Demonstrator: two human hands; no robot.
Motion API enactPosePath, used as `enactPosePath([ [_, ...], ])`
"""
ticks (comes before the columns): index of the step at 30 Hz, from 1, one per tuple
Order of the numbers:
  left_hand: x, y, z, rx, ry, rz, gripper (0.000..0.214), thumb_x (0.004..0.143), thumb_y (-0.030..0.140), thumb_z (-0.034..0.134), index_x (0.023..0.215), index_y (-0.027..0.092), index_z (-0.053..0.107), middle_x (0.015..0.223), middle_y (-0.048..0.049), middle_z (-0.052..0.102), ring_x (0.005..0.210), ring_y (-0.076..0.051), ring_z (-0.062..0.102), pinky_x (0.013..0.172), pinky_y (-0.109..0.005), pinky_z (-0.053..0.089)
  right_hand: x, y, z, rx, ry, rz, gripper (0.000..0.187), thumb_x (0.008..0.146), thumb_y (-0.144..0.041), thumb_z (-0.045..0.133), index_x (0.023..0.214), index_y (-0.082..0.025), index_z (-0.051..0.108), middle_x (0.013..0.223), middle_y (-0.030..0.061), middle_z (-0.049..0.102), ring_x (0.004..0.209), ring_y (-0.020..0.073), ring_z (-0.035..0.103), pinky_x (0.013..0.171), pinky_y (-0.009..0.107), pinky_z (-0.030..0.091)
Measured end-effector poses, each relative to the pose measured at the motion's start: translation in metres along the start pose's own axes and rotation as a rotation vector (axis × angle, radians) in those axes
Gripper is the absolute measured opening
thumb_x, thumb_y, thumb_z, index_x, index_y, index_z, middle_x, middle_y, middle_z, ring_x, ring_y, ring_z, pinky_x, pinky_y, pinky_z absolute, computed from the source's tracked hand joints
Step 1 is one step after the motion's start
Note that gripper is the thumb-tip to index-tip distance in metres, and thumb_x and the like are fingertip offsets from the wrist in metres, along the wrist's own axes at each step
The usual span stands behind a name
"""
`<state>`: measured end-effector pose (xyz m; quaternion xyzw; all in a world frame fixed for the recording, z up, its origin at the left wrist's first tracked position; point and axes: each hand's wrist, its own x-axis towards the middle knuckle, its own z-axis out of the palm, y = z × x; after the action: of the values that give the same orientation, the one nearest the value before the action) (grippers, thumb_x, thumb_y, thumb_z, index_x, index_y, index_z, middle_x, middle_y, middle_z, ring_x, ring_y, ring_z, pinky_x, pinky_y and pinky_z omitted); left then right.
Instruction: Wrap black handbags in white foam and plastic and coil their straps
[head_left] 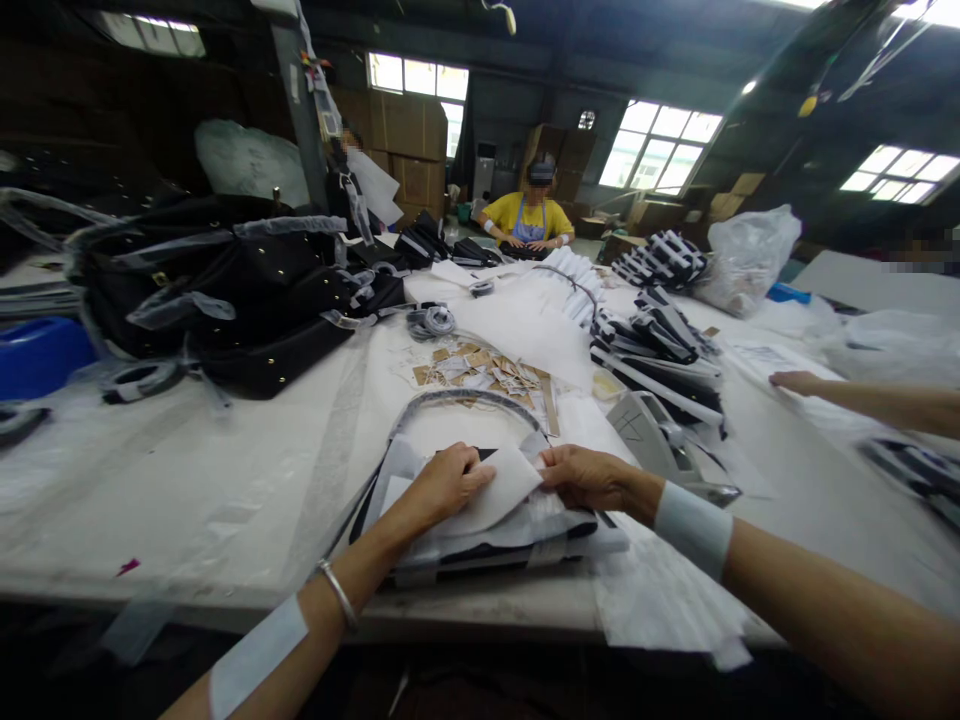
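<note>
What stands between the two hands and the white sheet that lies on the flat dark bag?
Nothing visible does. The left hand and the right hand both grip the white sheet at its edges. The sheet lies on top of the dark bag, with clear wrapping around it.

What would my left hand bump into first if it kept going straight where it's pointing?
Most likely your right hand. The left hand points right across the white sheet it rests on, and the right hand's fingertips grip that sheet's far edge, though depth is unclear.
</note>
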<state>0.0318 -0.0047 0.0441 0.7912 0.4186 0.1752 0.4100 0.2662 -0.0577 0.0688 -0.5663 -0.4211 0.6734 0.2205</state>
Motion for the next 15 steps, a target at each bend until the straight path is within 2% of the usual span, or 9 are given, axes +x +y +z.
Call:
enactPosePath([
  [2,0.001,0.002,0.002,0.095,0.011,0.015,0.027,0.080,0.035,0.053,0.061,0.020,0.043,0.073,-0.0002,0.051,0.068,-0.016,0.047,0.062,-0.028,0.031,-0.003,0.006,0.000,0.096,-0.003,-0.037,0.037,0.058,-0.039,0.082,0.071,-0.017,0.055,0.067,-0.0024,0.063,0.058,0.0091,0.059,0.061,0.021,0.050],
  [5,-0.002,0.006,0.004,0.202,0.014,0.022,0.023,0.080,0.027,0.053,0.060,0.020,0.044,0.072,-0.0002,0.051,0.066,-0.017,0.049,0.061,-0.028,0.031,-0.005,0.015,0.000,0.250,-0.004,-0.098,0.041,0.058,-0.041,0.086,0.069,-0.017,0.055,0.065,-0.0030,0.062,0.056,0.0075,0.056,0.059,0.019,0.048],
  [8,-0.006,0.010,0.005,0.269,0.004,0.059,0.017,0.083,0.031,0.057,0.070,0.020,0.054,0.078,-0.0007,0.055,0.072,-0.019,0.055,0.063,-0.028,0.034,-0.004,0.020,0.000,0.301,0.018,-0.123,0.041,0.057,-0.038,0.089,0.067,-0.016,0.056,0.060,-0.0045,0.059,0.051,0.0062,0.051,0.051,0.016,0.043],
  [10,-0.010,0.012,0.007,0.291,-0.013,0.090,0.013,0.085,0.035,0.060,0.083,0.022,0.059,0.088,-0.0009,0.058,0.080,-0.020,0.058,0.067,-0.028,0.038,-0.004,0.020,0.000,0.282,0.023,-0.124,0.038,0.059,-0.037,0.088,0.070,-0.016,0.059,0.060,-0.0048,0.060,0.050,0.0059,0.050,0.049,0.016,0.042],
  [13,-0.012,0.015,0.010,0.286,0.019,0.123,0.022,0.085,0.033,0.063,0.104,0.023,0.057,0.102,-0.0017,0.059,0.088,-0.020,0.059,0.074,-0.029,0.042,-0.009,0.017,-0.003,0.266,-0.032,-0.085,0.033,0.063,-0.031,0.085,0.085,-0.015,0.066,0.071,-0.0025,0.065,0.059,0.0076,0.058,0.060,0.017,0.049],
  [15,-0.010,0.013,0.012,0.258,0.037,0.168,0.022,0.085,0.030,0.064,0.104,0.022,0.056,0.102,-0.0015,0.058,0.087,-0.019,0.058,0.076,-0.030,0.044,-0.014,0.015,-0.003,0.261,-0.071,-0.041,0.035,0.062,-0.024,0.083,0.092,-0.016,0.068,0.081,0.0000,0.068,0.069,0.0099,0.064,0.071,0.020,0.053],
])
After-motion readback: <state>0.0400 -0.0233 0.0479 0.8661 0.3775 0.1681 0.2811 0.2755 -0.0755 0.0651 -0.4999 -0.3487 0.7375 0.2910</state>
